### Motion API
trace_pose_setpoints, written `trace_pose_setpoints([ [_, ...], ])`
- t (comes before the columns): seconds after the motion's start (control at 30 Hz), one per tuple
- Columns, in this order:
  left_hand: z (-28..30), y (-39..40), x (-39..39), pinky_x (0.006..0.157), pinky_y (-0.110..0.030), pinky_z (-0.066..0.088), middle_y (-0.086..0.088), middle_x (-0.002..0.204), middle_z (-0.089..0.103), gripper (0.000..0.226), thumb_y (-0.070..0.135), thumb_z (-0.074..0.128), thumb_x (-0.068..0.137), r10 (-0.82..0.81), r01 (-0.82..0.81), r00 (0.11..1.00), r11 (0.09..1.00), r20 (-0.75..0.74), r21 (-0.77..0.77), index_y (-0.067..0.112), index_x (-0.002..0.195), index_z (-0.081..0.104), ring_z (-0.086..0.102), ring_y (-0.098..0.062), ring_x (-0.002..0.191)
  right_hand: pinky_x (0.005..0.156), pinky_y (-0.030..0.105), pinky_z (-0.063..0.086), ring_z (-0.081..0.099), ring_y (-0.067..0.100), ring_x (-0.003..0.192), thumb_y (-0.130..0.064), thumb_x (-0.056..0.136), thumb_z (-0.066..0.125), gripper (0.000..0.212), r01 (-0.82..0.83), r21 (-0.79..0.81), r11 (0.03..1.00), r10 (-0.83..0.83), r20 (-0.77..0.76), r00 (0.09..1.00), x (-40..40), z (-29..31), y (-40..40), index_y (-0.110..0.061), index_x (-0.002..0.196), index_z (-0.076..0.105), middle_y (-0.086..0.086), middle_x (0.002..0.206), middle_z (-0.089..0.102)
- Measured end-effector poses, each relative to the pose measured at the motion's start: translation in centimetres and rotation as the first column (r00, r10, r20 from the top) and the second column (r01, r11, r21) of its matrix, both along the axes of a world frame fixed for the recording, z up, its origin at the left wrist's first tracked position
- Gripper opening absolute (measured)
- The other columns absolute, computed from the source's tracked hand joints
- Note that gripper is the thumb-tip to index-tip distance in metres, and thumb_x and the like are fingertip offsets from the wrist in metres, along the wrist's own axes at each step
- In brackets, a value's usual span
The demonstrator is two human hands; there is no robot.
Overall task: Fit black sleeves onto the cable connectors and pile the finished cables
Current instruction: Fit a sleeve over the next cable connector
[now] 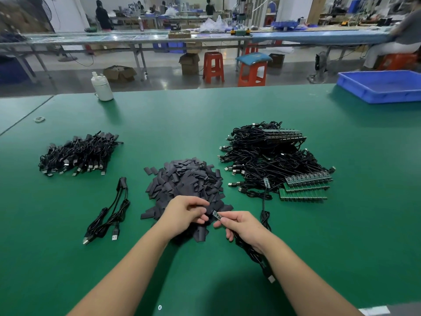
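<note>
Hands meet above the near edge of the sleeve pile (185, 182): your right hand (242, 225) pinches the connector board (216, 215), cable trailing under your wrist, while your left hand (185, 212) pinches a sleeve (209, 210) at its tip. Sleeving is underway; next, align and slide. Finished cables (78, 153) lie far left on the surface (159, 124).

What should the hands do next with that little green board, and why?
Probably slide the flat black sleeve pinched in the left hand over the small green circuit-board connector held by the right hand. The board's tip is still bare and already points at the sleeve.
</note>
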State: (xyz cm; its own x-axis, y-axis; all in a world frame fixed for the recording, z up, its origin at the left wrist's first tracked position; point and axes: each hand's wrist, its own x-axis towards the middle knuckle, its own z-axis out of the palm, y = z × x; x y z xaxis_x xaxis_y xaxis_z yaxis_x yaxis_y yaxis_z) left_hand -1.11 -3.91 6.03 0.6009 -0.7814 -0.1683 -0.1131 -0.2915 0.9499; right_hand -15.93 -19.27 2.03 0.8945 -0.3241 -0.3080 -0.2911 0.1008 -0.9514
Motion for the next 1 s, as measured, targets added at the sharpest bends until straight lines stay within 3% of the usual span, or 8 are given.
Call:
trace_pose_setpoints([
  [0.13, -0.1, 0.1, -0.1, 0.078, -0.033, 0.06, -0.001, 0.097, 0.064, 0.028, 0.003, 0.068, 0.089, -0.087, 0.062, 0.961, 0.993, 0.262, 0.102, 0.01, 0.116, 0.069, 0.073, -0.017, 0.073, 0.059, 0.024, 0.051, 0.056, 0.01, 0.061, -0.009, 0.1, 0.057, 0.031, -0.029, 0.0, 1.0, 0.029, -0.008, 1.0, 0.1, 0.0, -0.1, -0.005, 0.131, 0.061, 0.009, 0.104, 0.076],
  [0.23, 0.5, 0.2, -0.1, 0.071, -0.024, 0.058, 0.006, 0.096, 0.059, 0.027, 0.011, 0.068, 0.091, -0.188, 0.11, 0.864, 0.976, 0.466, 0.189, 0.014, 0.118, 0.07, 0.068, -0.006, 0.061, 0.06, 0.024, 0.051, 0.057, 0.011, 0.061, -0.01, 0.101, 0.056, 0.031, -0.037, 0.004, 0.999, 0.037, -0.005, 0.999, 0.1, -0.1, -0.2, -0.006, 0.131, 0.061, 0.009, 0.104, 0.076],
  [0.3, 0.8, 0.3, 0.1, 0.069, -0.025, 0.058, 0.006, 0.095, 0.059, 0.024, 0.013, 0.067, 0.092, -0.244, 0.143, 0.818, 0.963, 0.522, 0.227, 0.014, 0.115, 0.071, 0.067, -0.005, 0.062, 0.06, 0.024, 0.051, 0.057, 0.012, 0.062, -0.01, 0.1, 0.057, 0.031, -0.036, 0.01, 0.999, 0.036, -0.005, 0.999, 0.0, -0.1, -0.3, -0.007, 0.131, 0.061, 0.009, 0.104, 0.076],
  [0.57, 1.0, 0.3, -0.2, 0.063, -0.019, 0.054, 0.01, 0.086, 0.061, 0.012, 0.013, 0.068, 0.09, -0.182, 0.117, 0.805, 0.982, 0.564, 0.15, 0.018, 0.098, 0.075, 0.065, -0.006, 0.058, 0.061, 0.025, 0.052, 0.058, 0.011, 0.062, -0.01, 0.101, 0.056, 0.029, -0.065, 0.019, 0.998, 0.065, -0.005, 0.998, -0.1, -0.1, -0.4, -0.01, 0.129, 0.062, 0.009, 0.104, 0.076],
  [0.7, 0.8, 0.2, -0.3, 0.065, -0.015, 0.05, 0.011, 0.087, 0.061, 0.014, 0.016, 0.069, 0.09, -0.195, 0.122, 0.801, 0.979, 0.567, 0.164, 0.018, 0.102, 0.075, 0.064, -0.005, 0.058, 0.059, 0.025, 0.051, 0.056, 0.012, 0.059, -0.008, 0.101, 0.056, 0.029, -0.044, 0.053, 0.998, 0.043, 0.02, 0.999, -0.1, -0.2, -0.4, -0.006, 0.128, 0.063, 0.01, 0.101, 0.076],
  [0.83, 0.7, 0.1, -0.3, 0.068, -0.021, 0.054, 0.009, 0.09, 0.061, 0.016, 0.016, 0.069, 0.09, -0.194, 0.125, 0.811, 0.979, 0.551, 0.161, 0.018, 0.104, 0.074, 0.066, -0.006, 0.059, 0.059, 0.026, 0.051, 0.056, 0.011, 0.058, -0.009, 0.101, 0.056, 0.028, -0.051, 0.039, 0.998, 0.051, 0.015, 0.999, 0.0, -0.3, -0.4, -0.008, 0.128, 0.062, 0.01, 0.1, 0.076],
  [1.0, 0.7, 0.1, -0.4, 0.071, -0.022, 0.055, 0.009, 0.093, 0.062, 0.018, 0.018, 0.068, 0.091, -0.216, 0.133, 0.806, 0.973, 0.551, 0.186, 0.018, 0.108, 0.073, 0.066, -0.006, 0.059, 0.059, 0.025, 0.051, 0.055, 0.011, 0.058, -0.01, 0.101, 0.056, 0.024, -0.076, 0.018, 0.997, 0.076, 0.015, 0.997, 0.0, -0.2, -0.3, -0.017, 0.122, 0.065, 0.007, 0.095, 0.076],
])
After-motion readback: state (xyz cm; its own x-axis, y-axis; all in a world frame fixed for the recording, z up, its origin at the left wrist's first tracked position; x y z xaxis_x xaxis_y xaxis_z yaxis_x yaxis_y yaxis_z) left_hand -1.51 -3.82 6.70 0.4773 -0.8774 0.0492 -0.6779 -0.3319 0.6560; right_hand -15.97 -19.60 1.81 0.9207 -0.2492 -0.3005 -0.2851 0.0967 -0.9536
